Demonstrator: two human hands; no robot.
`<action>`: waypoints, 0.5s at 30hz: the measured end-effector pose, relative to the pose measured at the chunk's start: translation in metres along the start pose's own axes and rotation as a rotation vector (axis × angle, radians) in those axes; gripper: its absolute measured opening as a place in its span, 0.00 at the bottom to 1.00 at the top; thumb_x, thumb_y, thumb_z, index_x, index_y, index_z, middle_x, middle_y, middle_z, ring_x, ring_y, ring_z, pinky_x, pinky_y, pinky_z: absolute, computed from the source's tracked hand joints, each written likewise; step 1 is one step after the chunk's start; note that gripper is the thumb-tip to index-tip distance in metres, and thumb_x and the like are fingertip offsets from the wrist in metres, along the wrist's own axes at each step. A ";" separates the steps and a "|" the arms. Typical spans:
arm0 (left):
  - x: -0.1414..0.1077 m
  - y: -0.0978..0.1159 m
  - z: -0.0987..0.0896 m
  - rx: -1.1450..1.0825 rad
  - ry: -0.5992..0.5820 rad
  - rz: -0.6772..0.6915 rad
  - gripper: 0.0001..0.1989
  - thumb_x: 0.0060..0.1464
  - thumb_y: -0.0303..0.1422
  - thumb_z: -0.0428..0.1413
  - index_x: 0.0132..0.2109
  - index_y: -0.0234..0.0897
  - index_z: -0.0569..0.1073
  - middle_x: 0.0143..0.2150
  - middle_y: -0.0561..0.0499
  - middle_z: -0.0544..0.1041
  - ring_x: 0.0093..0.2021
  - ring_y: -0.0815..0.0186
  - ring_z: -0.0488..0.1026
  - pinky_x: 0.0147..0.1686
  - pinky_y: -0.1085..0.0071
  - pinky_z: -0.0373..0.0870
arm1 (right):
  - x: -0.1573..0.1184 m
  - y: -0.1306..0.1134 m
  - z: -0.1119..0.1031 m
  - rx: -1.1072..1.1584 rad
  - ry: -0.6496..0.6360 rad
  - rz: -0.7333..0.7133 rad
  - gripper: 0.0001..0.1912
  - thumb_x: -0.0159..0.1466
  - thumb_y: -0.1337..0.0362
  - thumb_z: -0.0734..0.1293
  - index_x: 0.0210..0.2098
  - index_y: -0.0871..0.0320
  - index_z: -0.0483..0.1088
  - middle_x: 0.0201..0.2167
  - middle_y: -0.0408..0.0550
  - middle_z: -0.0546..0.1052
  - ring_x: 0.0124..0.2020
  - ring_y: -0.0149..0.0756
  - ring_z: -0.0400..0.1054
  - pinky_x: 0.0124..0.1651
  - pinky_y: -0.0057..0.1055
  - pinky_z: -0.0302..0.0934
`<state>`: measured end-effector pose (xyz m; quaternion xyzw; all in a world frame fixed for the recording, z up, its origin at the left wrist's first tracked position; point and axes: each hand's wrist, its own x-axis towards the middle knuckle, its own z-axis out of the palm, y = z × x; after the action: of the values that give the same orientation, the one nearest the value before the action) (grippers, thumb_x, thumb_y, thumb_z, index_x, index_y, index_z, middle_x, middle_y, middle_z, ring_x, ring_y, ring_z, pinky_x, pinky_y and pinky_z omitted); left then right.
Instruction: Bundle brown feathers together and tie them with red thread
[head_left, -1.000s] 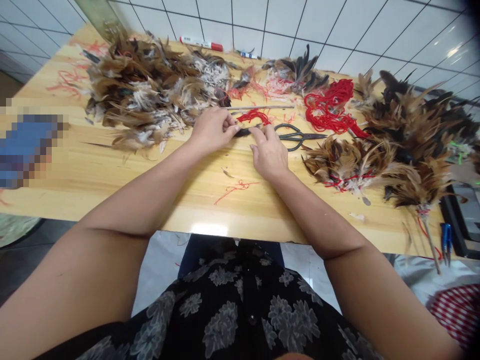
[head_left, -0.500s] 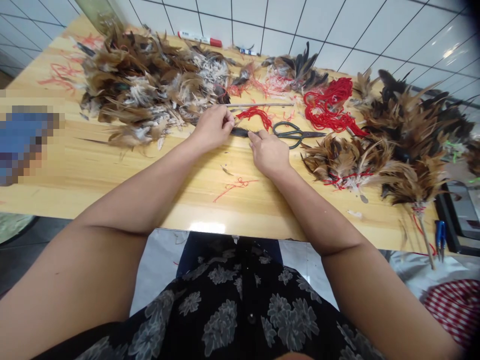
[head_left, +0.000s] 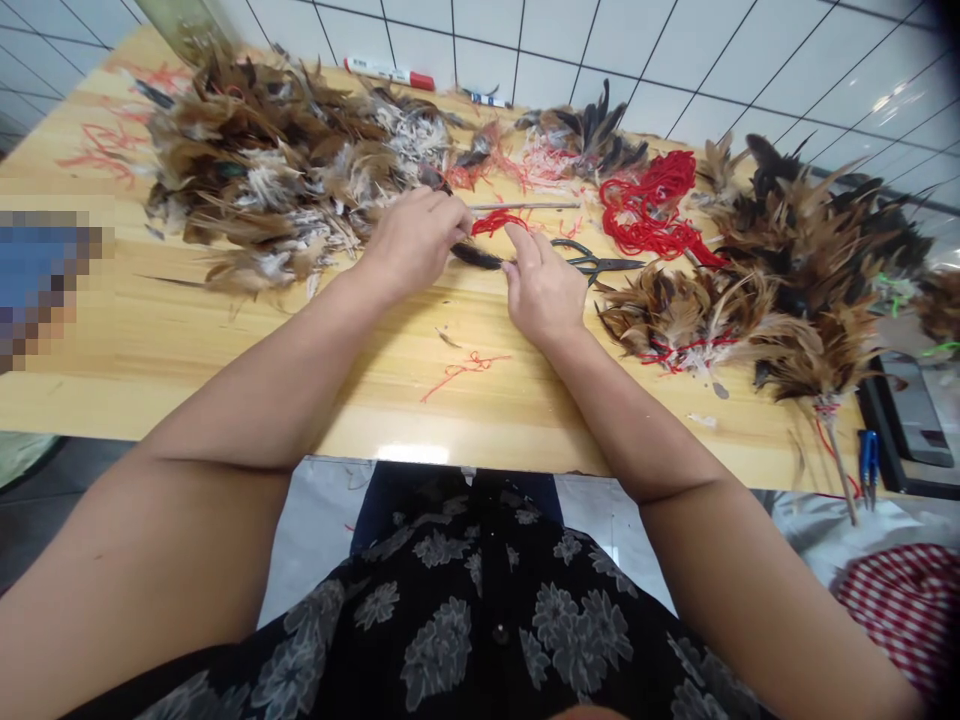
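Note:
A dark feather (head_left: 478, 258) stretches between my two hands, just above the wooden table. My left hand (head_left: 416, 240) is closed at its left end, with the fingertips partly hidden. My right hand (head_left: 546, 285) pinches the other end between thumb and fingers. Behind the hands lie a short bundle of red string (head_left: 499, 220) and a thin stick (head_left: 540, 206). Black-handled scissors (head_left: 596, 265) rest to the right of my right hand, partly covered by it.
Loose brown feathers (head_left: 262, 170) are heaped at the left. A red yarn tangle (head_left: 651, 210) lies right of centre, near tied feather bunches (head_left: 694, 315) and a feather duster (head_left: 825, 350). Blue snips (head_left: 868, 465) sit at the right edge. Markers (head_left: 390, 73) lie along the tiled wall.
My left hand has turned and shifted slightly left. My right hand's fingers have lifted and now cover more of the scissors' handles. More of the dark feather shows between them.

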<state>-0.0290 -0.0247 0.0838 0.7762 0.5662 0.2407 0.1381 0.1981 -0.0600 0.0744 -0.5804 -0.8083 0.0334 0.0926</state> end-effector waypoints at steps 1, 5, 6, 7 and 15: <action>0.000 0.001 0.001 0.000 -0.018 0.011 0.07 0.80 0.36 0.59 0.48 0.51 0.80 0.58 0.46 0.90 0.73 0.42 0.79 0.83 0.42 0.69 | -0.001 0.000 0.001 0.004 0.004 -0.012 0.38 0.90 0.60 0.54 0.95 0.57 0.66 0.83 0.67 0.83 0.76 0.59 0.83 0.74 0.46 0.79; -0.003 0.008 0.003 0.032 -0.049 0.069 0.08 0.80 0.35 0.59 0.47 0.50 0.81 0.57 0.44 0.89 0.77 0.39 0.77 0.85 0.38 0.66 | -0.003 -0.001 0.007 0.029 0.014 -0.049 0.34 0.91 0.54 0.57 0.89 0.54 0.73 0.75 0.66 0.88 0.69 0.59 0.85 0.67 0.45 0.80; -0.004 0.010 0.003 0.029 -0.052 0.073 0.07 0.80 0.36 0.60 0.47 0.50 0.82 0.56 0.43 0.89 0.78 0.38 0.76 0.85 0.37 0.66 | -0.003 -0.001 0.009 0.042 0.011 -0.043 0.34 0.90 0.54 0.57 0.87 0.54 0.75 0.74 0.66 0.89 0.69 0.60 0.85 0.66 0.45 0.80; -0.005 0.011 0.003 0.023 -0.057 0.075 0.07 0.79 0.36 0.61 0.47 0.50 0.82 0.55 0.43 0.88 0.79 0.36 0.76 0.84 0.36 0.67 | -0.003 -0.002 0.010 0.061 0.009 -0.034 0.33 0.90 0.53 0.58 0.86 0.54 0.77 0.74 0.65 0.89 0.70 0.61 0.85 0.66 0.46 0.80; 0.003 -0.009 0.020 -0.091 -0.010 0.276 0.10 0.82 0.44 0.59 0.50 0.50 0.84 0.58 0.40 0.88 0.73 0.34 0.78 0.83 0.33 0.66 | 0.009 0.007 0.034 0.374 0.038 0.008 0.21 0.89 0.58 0.64 0.65 0.51 0.90 0.61 0.55 0.94 0.64 0.54 0.86 0.66 0.43 0.77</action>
<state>-0.0251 -0.0173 0.0632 0.8408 0.4418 0.2790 0.1417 0.1957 -0.0478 0.0405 -0.5571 -0.7838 0.1723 0.2139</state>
